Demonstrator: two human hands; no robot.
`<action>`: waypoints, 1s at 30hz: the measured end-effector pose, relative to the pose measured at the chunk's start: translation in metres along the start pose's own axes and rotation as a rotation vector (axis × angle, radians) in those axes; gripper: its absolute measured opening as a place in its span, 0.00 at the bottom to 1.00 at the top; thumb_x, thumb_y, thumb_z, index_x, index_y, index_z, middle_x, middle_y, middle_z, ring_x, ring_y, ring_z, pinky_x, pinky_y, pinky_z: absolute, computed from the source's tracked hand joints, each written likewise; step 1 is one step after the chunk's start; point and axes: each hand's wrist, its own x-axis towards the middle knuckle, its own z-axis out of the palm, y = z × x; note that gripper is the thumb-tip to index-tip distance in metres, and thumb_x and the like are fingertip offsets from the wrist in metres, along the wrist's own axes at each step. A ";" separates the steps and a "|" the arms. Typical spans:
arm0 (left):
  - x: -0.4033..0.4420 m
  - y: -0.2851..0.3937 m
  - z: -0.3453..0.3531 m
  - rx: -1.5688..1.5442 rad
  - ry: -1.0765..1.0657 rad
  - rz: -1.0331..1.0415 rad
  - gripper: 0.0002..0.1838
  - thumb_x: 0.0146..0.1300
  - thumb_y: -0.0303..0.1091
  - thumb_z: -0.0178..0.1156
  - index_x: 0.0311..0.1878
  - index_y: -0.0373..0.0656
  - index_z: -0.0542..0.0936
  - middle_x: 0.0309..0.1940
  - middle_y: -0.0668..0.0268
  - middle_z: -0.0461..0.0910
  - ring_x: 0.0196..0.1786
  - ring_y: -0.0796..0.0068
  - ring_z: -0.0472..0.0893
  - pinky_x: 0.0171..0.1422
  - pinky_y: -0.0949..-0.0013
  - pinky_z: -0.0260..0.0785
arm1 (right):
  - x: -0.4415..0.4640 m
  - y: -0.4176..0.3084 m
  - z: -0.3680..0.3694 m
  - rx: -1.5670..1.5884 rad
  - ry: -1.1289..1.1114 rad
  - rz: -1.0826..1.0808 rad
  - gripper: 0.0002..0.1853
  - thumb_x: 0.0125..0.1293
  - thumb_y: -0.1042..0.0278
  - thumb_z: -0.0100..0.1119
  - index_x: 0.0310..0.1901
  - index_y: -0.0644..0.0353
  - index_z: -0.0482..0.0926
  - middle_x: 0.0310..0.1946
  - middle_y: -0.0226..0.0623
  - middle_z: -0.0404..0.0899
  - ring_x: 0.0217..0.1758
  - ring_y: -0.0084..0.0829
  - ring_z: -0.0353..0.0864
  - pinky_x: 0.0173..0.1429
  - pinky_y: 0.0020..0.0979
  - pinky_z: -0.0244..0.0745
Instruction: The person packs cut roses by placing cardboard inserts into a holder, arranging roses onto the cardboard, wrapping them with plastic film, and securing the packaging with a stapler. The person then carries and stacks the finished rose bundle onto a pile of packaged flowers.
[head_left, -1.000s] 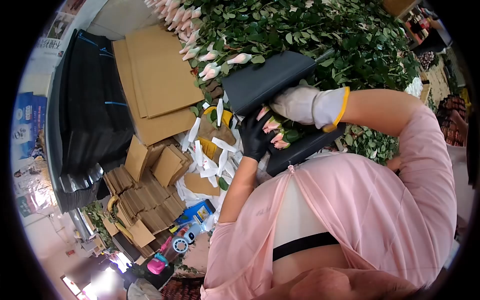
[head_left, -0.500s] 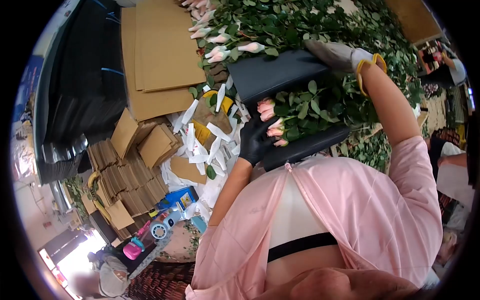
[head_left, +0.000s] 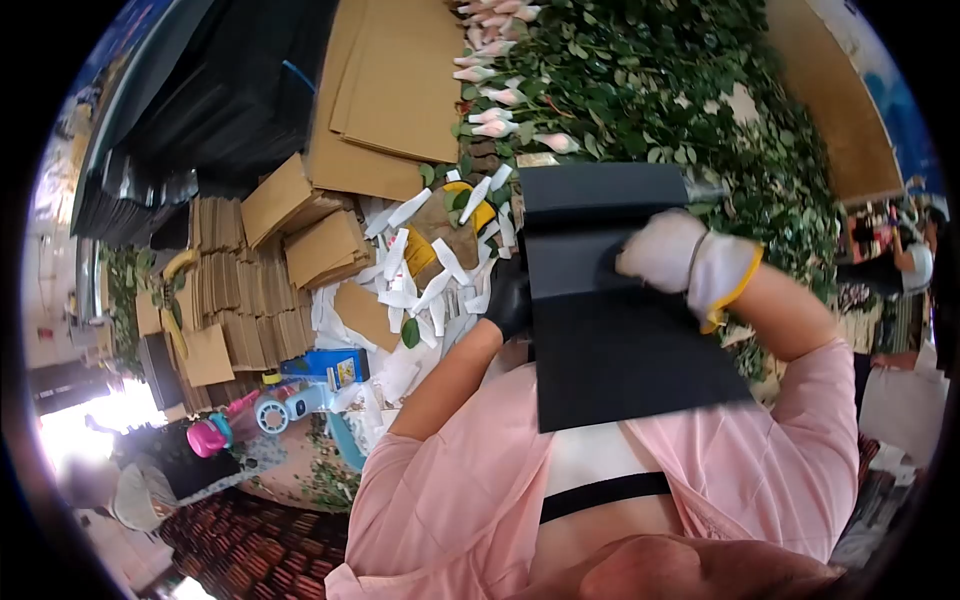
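A black wrapping sheet [head_left: 625,345] lies folded across the front of my body, its upper flap doubled over at the far side. My right hand [head_left: 665,252], in a whitish glove with a yellow cuff, rests on the sheet's middle, its fingers curled against it. At the sheet's left edge is my left hand [head_left: 510,298] in a black glove, its fingers mostly hidden. The pink roses that lay here are covered from sight. Beyond the sheet, rose heads in white netting [head_left: 495,122] line the edge of a leafy heap of stems [head_left: 650,100].
White net sleeves [head_left: 432,288] are strewn to the left, around a brown-and-yellow object [head_left: 435,240]. Flat cardboard sheets [head_left: 395,90], folded cardboard stacks [head_left: 255,290] and black sheets [head_left: 220,110] stand farther left. A blue hand fan [head_left: 285,410] lies near a blue box [head_left: 335,367]. Other people are at both sides.
The black sheet has come down over the pink roses and hides them. My right hand moved from the far flap toward me onto the sheet. My left hand's fingers have become hidden.
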 end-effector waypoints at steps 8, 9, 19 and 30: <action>-0.040 0.021 -0.051 0.329 -0.219 0.182 0.25 0.58 0.31 0.58 0.60 0.41 0.72 0.56 0.50 0.72 0.56 0.50 0.71 0.60 0.57 0.62 | 0.053 -0.012 0.066 -0.074 0.275 -0.193 0.29 0.60 0.49 0.54 0.62 0.47 0.66 0.70 0.40 0.53 0.74 0.48 0.46 0.73 0.57 0.39; -0.051 0.040 -0.068 0.207 -0.266 -0.019 0.26 0.58 0.33 0.59 0.62 0.46 0.72 0.49 0.50 0.76 0.49 0.52 0.75 0.55 0.59 0.67 | 0.053 -0.014 0.066 -0.051 0.265 -0.198 0.29 0.61 0.49 0.54 0.63 0.46 0.65 0.71 0.41 0.52 0.75 0.48 0.45 0.74 0.57 0.37; -0.081 0.025 -0.024 0.205 -0.066 0.073 0.16 0.55 0.24 0.58 0.48 0.44 0.81 0.40 0.51 0.81 0.41 0.54 0.81 0.49 0.65 0.73 | 0.001 -0.025 -0.001 0.092 0.334 -0.262 0.26 0.51 0.68 0.62 0.55 0.57 0.72 0.48 0.42 0.77 0.49 0.46 0.77 0.51 0.41 0.74; -0.076 0.056 -0.023 0.314 -0.202 -0.217 0.21 0.55 0.31 0.59 0.54 0.45 0.76 0.49 0.54 0.78 0.55 0.58 0.75 0.65 0.60 0.60 | 0.103 -0.121 -0.048 -0.018 0.370 -0.372 0.06 0.55 0.63 0.56 0.28 0.54 0.78 0.21 0.40 0.78 0.27 0.42 0.81 0.31 0.43 0.74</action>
